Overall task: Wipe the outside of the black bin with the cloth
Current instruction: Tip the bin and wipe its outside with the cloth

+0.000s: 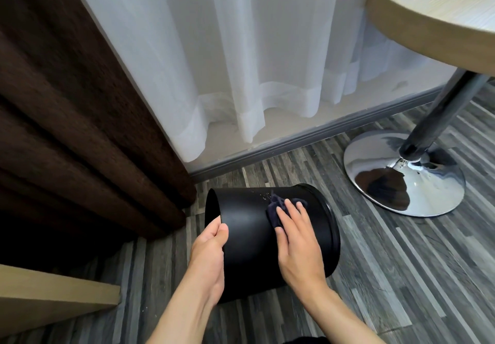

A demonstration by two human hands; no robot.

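Right hand [296,239] presses cloth [273,213] on black bin [249,236], seemingly tipped sideways.

Left hand [207,255]: bare, no glove, ring or watch seen.
Right hand [296,241]: bare, no ring; nails short.
Forearms: both bare to the frame's lower edge, no sleeves visible.
Wrists: nothing worn on either.

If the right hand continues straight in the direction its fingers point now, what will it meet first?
Probably the dark cloth already under the right hand, then the black bin wall with its white specks. Beyond that, depth is unclear.
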